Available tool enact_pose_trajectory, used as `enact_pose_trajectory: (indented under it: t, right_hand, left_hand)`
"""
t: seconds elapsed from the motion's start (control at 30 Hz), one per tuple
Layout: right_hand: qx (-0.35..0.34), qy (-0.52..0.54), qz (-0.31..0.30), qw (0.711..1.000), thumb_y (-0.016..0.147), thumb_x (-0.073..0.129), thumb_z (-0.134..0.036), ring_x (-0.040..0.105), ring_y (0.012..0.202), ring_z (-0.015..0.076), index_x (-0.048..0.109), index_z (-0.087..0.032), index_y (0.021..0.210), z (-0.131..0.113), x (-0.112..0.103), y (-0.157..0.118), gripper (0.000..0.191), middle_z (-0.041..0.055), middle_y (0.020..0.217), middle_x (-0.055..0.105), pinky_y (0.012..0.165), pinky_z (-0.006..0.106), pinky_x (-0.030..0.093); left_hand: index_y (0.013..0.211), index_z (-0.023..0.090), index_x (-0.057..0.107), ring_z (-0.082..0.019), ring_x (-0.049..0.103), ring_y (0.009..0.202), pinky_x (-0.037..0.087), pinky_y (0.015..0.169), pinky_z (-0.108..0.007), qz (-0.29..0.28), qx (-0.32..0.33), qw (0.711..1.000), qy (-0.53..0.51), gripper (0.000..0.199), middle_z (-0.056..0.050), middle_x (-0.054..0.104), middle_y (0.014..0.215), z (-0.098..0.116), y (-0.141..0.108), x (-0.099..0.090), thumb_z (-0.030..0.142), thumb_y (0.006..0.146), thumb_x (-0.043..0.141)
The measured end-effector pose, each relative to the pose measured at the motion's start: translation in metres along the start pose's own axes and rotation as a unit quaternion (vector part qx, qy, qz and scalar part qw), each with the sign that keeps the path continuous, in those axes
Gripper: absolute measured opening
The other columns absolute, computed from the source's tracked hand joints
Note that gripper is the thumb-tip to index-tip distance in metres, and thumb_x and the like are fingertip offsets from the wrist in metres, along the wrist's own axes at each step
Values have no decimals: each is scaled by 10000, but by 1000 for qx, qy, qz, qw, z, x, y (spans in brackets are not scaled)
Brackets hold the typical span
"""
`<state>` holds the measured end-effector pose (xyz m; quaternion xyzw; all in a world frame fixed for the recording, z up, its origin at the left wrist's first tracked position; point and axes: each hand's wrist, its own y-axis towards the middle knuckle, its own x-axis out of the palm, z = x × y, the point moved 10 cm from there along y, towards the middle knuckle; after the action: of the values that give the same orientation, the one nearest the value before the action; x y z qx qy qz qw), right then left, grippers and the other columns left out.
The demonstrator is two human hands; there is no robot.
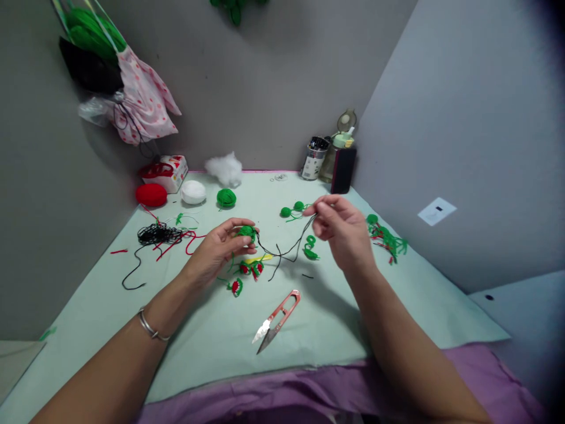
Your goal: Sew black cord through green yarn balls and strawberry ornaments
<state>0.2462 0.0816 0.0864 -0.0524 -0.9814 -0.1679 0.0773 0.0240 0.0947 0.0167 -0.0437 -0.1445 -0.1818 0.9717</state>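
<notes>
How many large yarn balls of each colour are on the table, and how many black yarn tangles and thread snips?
Red yarn ball: 1
White yarn ball: 1
Green yarn ball: 1
Black yarn tangle: 1
Thread snips: 1
Total: 5

From here it looks like a small craft corner: a cloth-covered table (198,353) against grey walls, yarn balls (226,198) and white stuffing (225,169) toward eleven o'clock, thread snips (279,321) at six, a pen-filled can (313,160) at one.
</notes>
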Motion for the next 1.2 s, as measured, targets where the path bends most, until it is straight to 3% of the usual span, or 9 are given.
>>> enact_pose_trajectory:
  t: [0.13, 0.23, 0.37, 0.47, 0.63, 0.73, 0.8, 0.93, 1.2]
  right_hand:
    - [-44, 90, 160, 982, 796, 756, -284, 437, 439, 21, 600, -204, 861, -13, -75, 17, 187, -20, 812, 702, 377, 150, 291]
    - [-62, 159, 232, 958, 815, 728, -202, 415, 448, 13, 600, -211, 828, -15, -124, 21, 129, -41, 821, 689, 390, 141, 321]
    - [-70, 187, 249, 948, 821, 726, -163, 404, 474, 23, 626, -219, 804, -18, -141, 22, 116, -42, 806, 678, 406, 168, 343]
    - [-69, 142, 215, 964, 801, 755, -231, 387, 451, 26, 645, -202, 814, -21, -114, 22, 115, -48, 713, 635, 390, 167, 311]
    - [-57, -27, 25, 998, 801, 767, -304, 457, 520, 66, 705, -201, 764, -15, -18, 5, 125, -24, 682, 595, 469, 213, 364]
    - [-84, -161, -97, 979, 859, 721, -267, 506, 638, 109, 735, -211, 790, -12, 34, -17, 90, 5, 751, 611, 567, 263, 408]
    - [-110, -229, -147, 956, 893, 680, -232, 517, 680, 129, 738, -214, 839, -11, 55, -31, 82, 12, 754, 608, 615, 285, 417]
    - [-148, -294, -179, 927, 914, 619, -147, 474, 630, 115, 714, -196, 863, -11, 72, -42, 118, 0, 726, 569, 608, 282, 399]
    - [-161, -323, -186, 914, 897, 608, -98, 465, 613, 93, 689, -169, 837, -9, 74, -44, 124, -16, 719, 534, 580, 244, 375]
  left_hand:
    - [1012, 166, 684, -114, 644, 699, 568, 764, -302, 97, 39, 994, 11, 306, -32, 705, 961, 15, 5, -31, 240, 730, 777]
    - [978, 154, 675, -116, 639, 683, 569, 733, -301, 139, 65, 988, 28, 282, -44, 712, 961, 23, 7, -48, 251, 726, 757]
    - [984, 167, 652, -125, 644, 683, 571, 744, -322, 144, 81, 985, 45, 290, -51, 724, 963, 27, 6, -47, 265, 730, 752]
    - [963, 188, 597, -136, 658, 695, 575, 766, -345, 114, 77, 990, 41, 305, -49, 733, 964, 26, 4, -33, 282, 728, 766]
    - [1003, 198, 628, -152, 692, 775, 567, 862, -361, 50, 76, 995, 50, 306, -14, 686, 962, 16, 0, -12, 298, 756, 779]
    - [1074, 214, 650, -165, 700, 824, 557, 895, -356, 10, 64, 996, 60, 319, -10, 666, 939, 6, 1, -5, 319, 798, 769]
    - [1101, 217, 653, -172, 698, 833, 555, 900, -361, -6, 57, 997, 61, 335, -19, 670, 948, 1, 1, -3, 329, 807, 768]
    - [1119, 214, 661, -171, 695, 813, 558, 877, -355, -13, 54, 997, 60, 357, -34, 670, 1003, 0, 0, 0, 336, 804, 775]
    - [1105, 217, 658, -148, 694, 817, 545, 840, -298, -13, 58, 995, 80, 326, -9, 666, 963, 5, -3, 4, 337, 822, 769]
